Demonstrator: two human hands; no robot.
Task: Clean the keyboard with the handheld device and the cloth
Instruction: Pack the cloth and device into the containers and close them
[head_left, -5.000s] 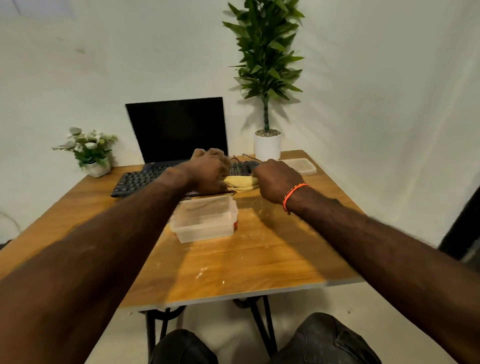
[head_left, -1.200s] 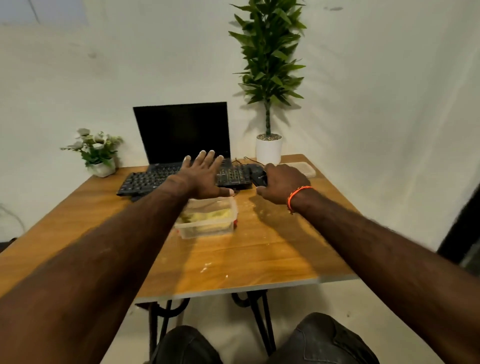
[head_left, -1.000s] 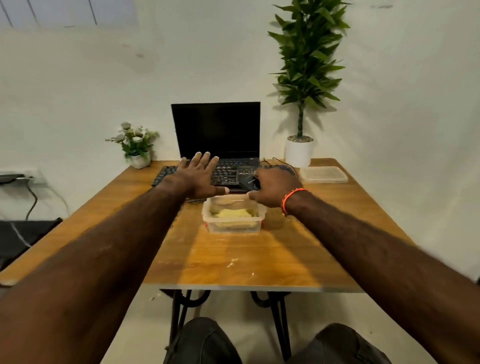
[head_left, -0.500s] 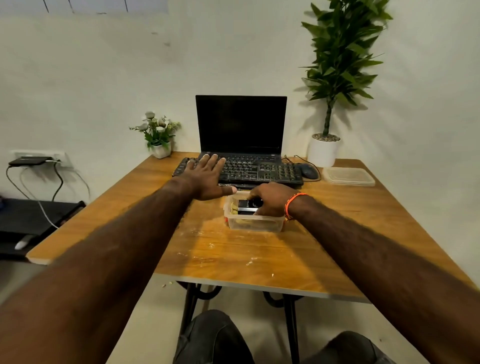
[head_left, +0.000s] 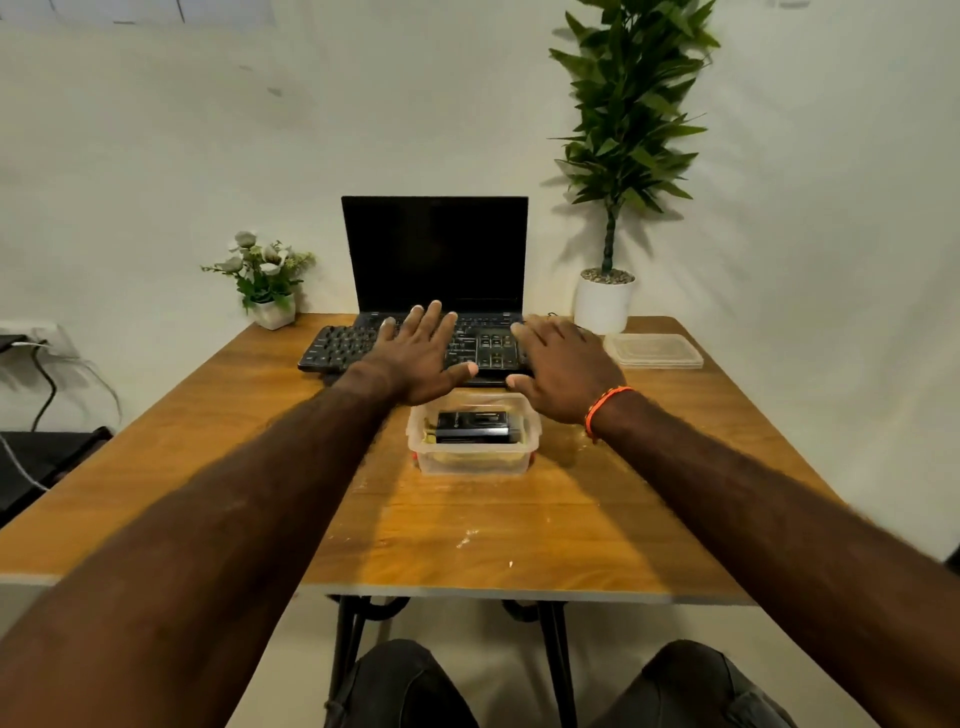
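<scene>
A black keyboard (head_left: 343, 347) lies across the far middle of the wooden table, in front of a closed-screen laptop (head_left: 435, 252). My left hand (head_left: 422, 353) rests flat on the keys with fingers spread. My right hand (head_left: 563, 364) lies flat, fingers straight, over the keyboard's right end. Both hold nothing. Just in front of the hands stands a clear plastic box (head_left: 474, 460). Inside it the black handheld device (head_left: 471, 426) lies on top of the yellow cloth (head_left: 430, 438), which shows only at the edges.
The box's clear lid (head_left: 655, 351) lies at the far right of the table (head_left: 467, 540). A tall plant in a white pot (head_left: 604, 301) stands behind it. A small flower pot (head_left: 270, 306) sits far left. Cables hang at the left wall.
The yellow cloth went from my hands into the box. My right hand then set the black device on it, let go and moved up over the keyboard's right end. The camera turned left.
</scene>
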